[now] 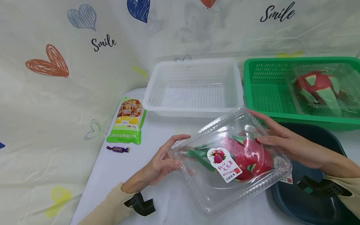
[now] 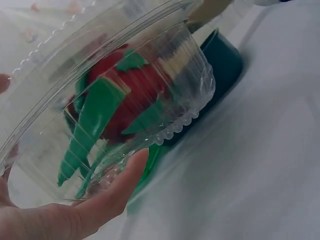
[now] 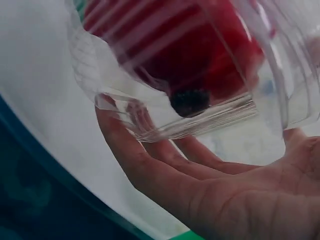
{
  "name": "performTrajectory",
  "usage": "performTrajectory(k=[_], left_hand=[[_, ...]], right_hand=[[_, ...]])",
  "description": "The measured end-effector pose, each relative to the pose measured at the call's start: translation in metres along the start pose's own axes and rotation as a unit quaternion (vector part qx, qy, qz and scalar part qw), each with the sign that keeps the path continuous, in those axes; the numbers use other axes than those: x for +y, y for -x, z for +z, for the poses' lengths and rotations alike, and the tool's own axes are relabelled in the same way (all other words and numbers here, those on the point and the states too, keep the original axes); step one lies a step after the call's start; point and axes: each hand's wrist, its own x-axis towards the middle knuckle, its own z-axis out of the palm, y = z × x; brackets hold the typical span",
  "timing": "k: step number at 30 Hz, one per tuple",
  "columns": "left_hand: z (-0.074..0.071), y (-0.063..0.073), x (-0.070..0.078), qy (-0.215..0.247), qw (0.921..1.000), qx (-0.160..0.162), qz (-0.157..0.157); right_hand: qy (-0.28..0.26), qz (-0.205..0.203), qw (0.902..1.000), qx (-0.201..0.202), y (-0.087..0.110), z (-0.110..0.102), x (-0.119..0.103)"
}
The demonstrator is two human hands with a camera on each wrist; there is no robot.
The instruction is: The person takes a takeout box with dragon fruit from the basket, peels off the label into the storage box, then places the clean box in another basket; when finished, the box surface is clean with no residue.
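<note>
A clear plastic clamshell box (image 1: 197, 184) is held tilted above the table. Inside it lies a red dragon fruit (image 1: 254, 156) with green scales, and a label (image 1: 225, 165) reading "RED PITAYA" is on the lid. My left hand (image 1: 161, 161) grips the box's left corner, the thumb on one face and fingers round the other, as the left wrist view shows. With my right hand (image 1: 292, 143) I hold the opposite side. In the right wrist view, several fingers (image 3: 145, 165) reach round the box wall beneath the fruit.
A white perforated basket (image 1: 194, 111) stands at the back. Right of it, a green basket (image 1: 270, 117) contains another boxed dragon fruit (image 1: 320, 86). A dark blue tub (image 1: 315, 203) sits below my right forearm. Leftward lie a green food packet (image 1: 126, 122) and a purple wrapped candy (image 1: 118, 149).
</note>
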Motion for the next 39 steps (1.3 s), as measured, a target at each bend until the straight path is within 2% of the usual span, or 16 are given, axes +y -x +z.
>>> performTrajectory(k=[3, 9, 13, 23, 27, 32, 39], left_hand=[[-0.005, -0.006, 0.000, 0.007, 0.9998, -0.007, -0.018], [-0.018, -0.017, 0.001, -0.023, 0.9978, 0.032, -0.053], [-0.025, -0.025, 0.003, -0.044, 0.9950, 0.058, -0.068], [-0.031, -0.036, 0.000, -0.081, 0.9877, 0.120, -0.060], [-0.033, -0.035, -0.005, -0.093, 0.9858, 0.118, -0.075], [-0.035, -0.034, -0.007, -0.109, 0.9832, 0.111, -0.096], [-0.039, -0.038, -0.009, -0.129, 0.9789, 0.118, -0.105]], right_hand=[[-0.004, 0.011, 0.9999, 0.000, 0.002, 0.005, 0.002], [-0.039, 0.039, 0.9983, 0.018, 0.002, 0.017, 0.002], [-0.079, 0.041, 0.9953, 0.039, -0.003, 0.030, 0.002], [-0.145, 0.063, 0.9843, 0.079, -0.006, 0.056, 0.004], [-0.159, 0.067, 0.9803, 0.096, -0.007, 0.064, 0.006], [-0.183, 0.083, 0.9748, 0.097, -0.008, 0.073, 0.007], [-0.190, 0.101, 0.9713, 0.101, -0.011, 0.076, 0.008]])
